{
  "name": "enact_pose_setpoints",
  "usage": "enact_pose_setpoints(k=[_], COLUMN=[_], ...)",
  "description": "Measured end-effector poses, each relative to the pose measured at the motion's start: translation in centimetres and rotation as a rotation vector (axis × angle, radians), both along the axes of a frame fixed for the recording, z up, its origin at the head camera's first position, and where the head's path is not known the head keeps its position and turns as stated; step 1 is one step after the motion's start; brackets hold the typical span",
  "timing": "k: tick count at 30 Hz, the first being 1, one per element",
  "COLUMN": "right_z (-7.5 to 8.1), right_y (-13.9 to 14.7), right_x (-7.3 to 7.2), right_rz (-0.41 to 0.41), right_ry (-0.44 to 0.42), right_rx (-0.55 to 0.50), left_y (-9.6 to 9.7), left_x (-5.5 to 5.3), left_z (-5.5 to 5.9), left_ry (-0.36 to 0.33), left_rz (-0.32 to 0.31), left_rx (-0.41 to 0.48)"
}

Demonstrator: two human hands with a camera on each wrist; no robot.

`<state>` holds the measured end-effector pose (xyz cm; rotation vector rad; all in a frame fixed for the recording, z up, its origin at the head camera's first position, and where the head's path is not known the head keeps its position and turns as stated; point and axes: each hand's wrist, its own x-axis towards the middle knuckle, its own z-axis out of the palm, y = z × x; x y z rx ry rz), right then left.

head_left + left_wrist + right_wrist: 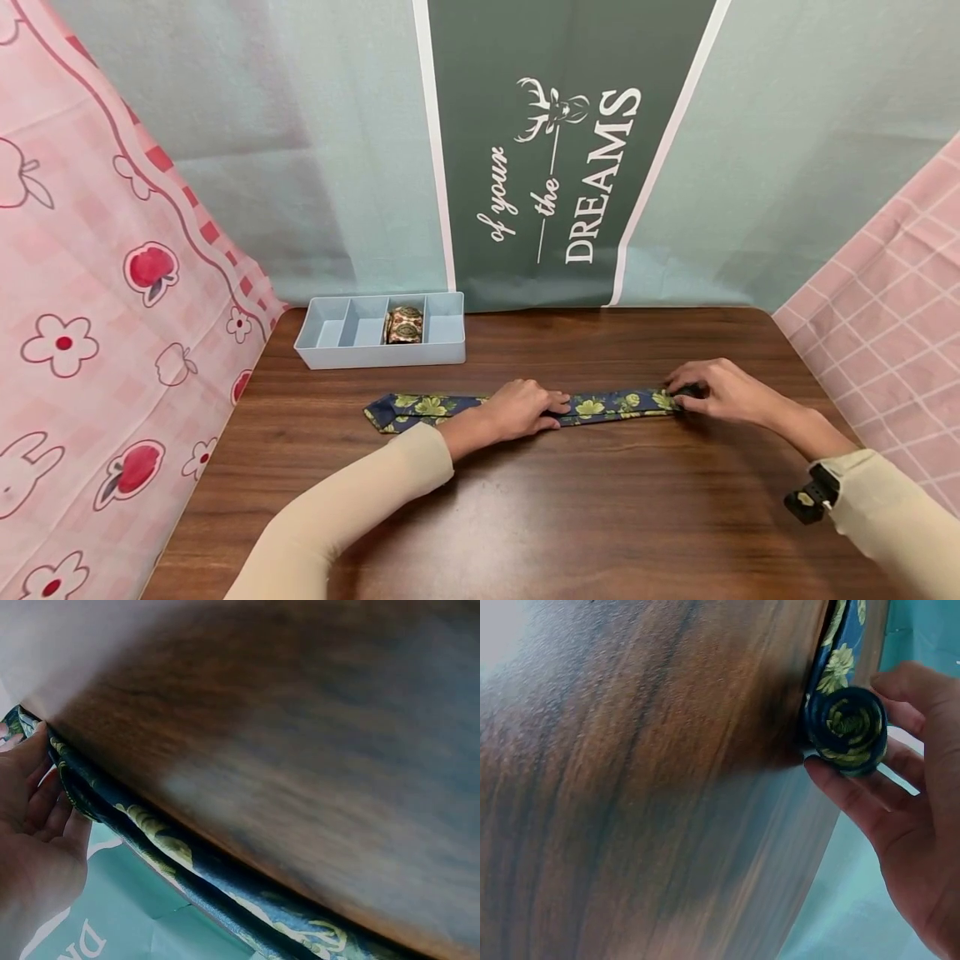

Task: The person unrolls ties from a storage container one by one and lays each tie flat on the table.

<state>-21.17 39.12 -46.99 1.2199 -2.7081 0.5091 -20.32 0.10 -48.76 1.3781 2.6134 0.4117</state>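
Where the wooden table point(562, 517) ends, a large grey-green backcloth point(337, 150) hangs, and its dark middle panel bears a deer's head and white words, DREAMS among them, set at a slant. At the left side of the table I see a pink cloth point(63, 283) with apples and flowers, and at the right side a pink checked cloth point(892, 283). Two cream sleeves point(337, 508) reach over the wood from the near side. Close to the far edge, toward the left, stands a light blue tray point(382, 358) with four compartments in a row. Nearer to the person lies a dark blue tie point(626, 406) with yellow-green flowers, stretched across the table, its broad pointed end to the left. Upon its middle rests the left hand point(521, 410), with fingers loose and only a little bent. The right hand point(718, 392) is narrow at the other end, holding it between thumb and fingers. Below this hand, a black device point(813, 496) sits at the wrist. The tray's third compartment from the left contains a patterned bundle point(405, 325). Smallest is the rolled end point(847, 727) of the tie, a spiral coil in the right hand's grasp.
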Motion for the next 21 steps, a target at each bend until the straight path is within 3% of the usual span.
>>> enact_pose_setpoints(k=[4,8,21], right_z=[-0.3,-0.1,0.3], right_y=[0.2,0.4,1.1], right_x=[0.0,0.0,0.1], right_rz=[0.019,0.002,-0.048], right_ry=[0.049,0.043,-0.066], right_rx=[-0.004,-0.021,-0.029], left_y=[-0.4,-0.9,-2.3], left_x=[0.1,0.2,0.2], left_z=[0.1,0.1,0.2], left_ry=[-0.009,-0.016,-0.033], left_rz=[0.008,0.014,0.015], left_rx=[0.007,0.025,0.023])
